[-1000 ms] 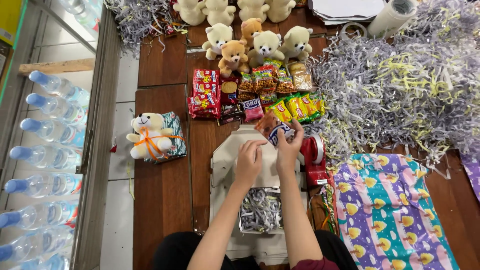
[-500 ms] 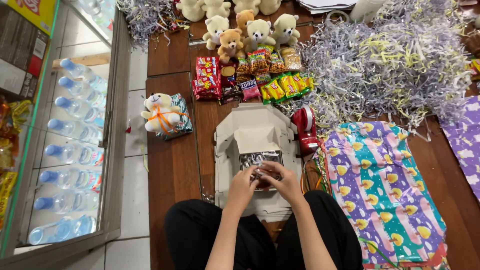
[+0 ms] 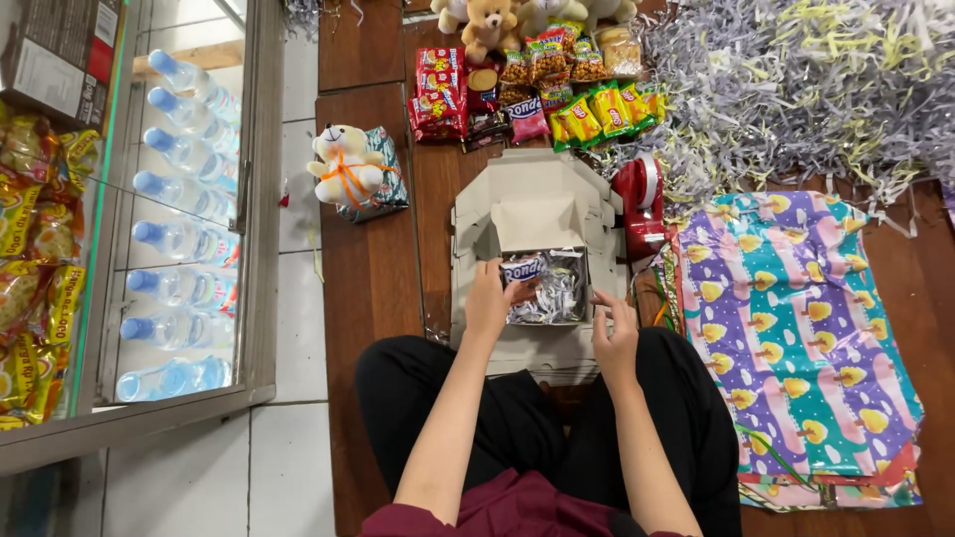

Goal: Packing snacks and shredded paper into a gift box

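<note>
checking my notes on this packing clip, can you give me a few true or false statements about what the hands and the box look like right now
1. The left hand holds a snack packet at the open cardboard box. True.
2. The box is lined with shredded paper. True.
3. The right hand grips the red tape dispenser. False: it rests open at the right edge of the box, apart from the dispenser.
4. The sheet of wrapping paper lies left of the box. False: it lies to the right.
5. A teddy bear with an orange ribbon lies left of the box. True.
</note>
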